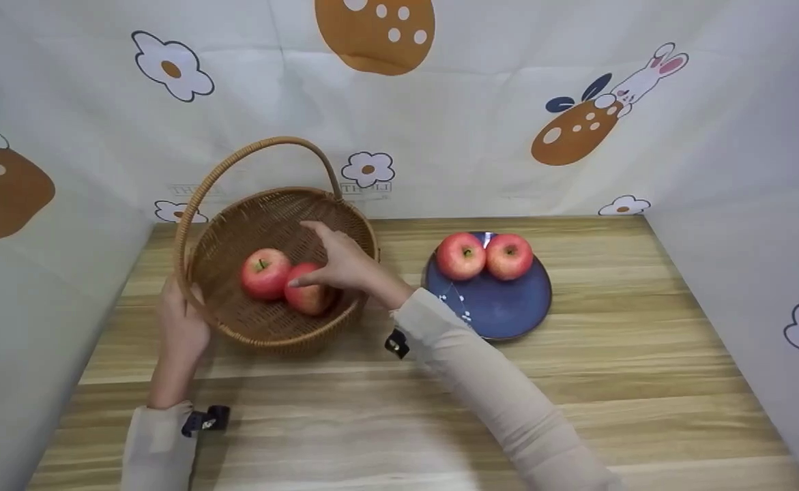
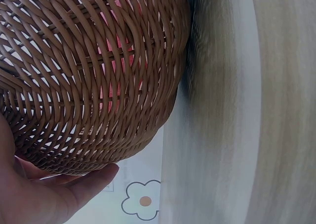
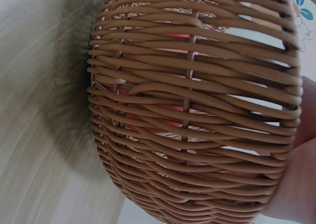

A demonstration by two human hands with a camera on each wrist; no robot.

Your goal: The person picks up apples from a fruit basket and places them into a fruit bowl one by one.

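Note:
A wicker basket with a tall arched handle stands on the left of the table. Two red apples lie side by side in it; the left apple shows fully, while the right apple is partly covered by a hand. My left hand grips the basket's left side; in the left wrist view its fingers bend around the woven wall. Over the rim reaches my right hand, fingers and thumb spread above the right apple. Whether the thumb touches that apple, I cannot tell. Woven cane hides most of this hand in the right wrist view.
To the right of the basket sits a dark blue plate bearing two apples near its far edge. A printed cloth hangs behind the wooden table and along both sides.

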